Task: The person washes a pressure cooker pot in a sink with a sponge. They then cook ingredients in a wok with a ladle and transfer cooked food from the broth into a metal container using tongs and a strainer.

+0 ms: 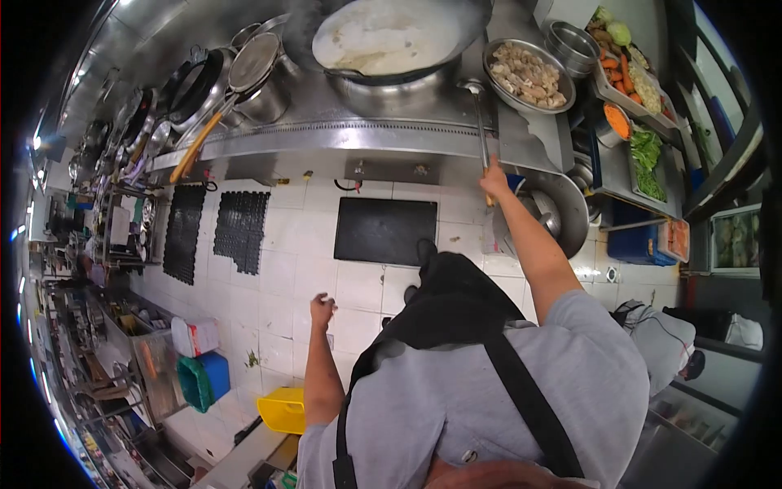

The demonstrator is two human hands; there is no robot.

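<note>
My right hand (494,181) is closed around the handle of a long metal ladle (481,122), index finger stretched along it. The ladle's head rests on the steel counter, right of a large wok (391,79) full of steaming, pale, cloudy liquid. Beside the ladle stands a metal bowl (497,77) of cut, pale meat pieces. My left hand (323,311) hangs over the floor, away from the counter. Its fingers are loosely bent with a gap to the thumb, and I see nothing held in it.
A big metal pot (577,236) stands below my right arm. Pans and a wooden-handled strainer (254,61) sit left of the wok. Vegetables fill a tray (664,121) at the right. A black mat (385,231) lies on the tiles. Another person (661,338) is at the right.
</note>
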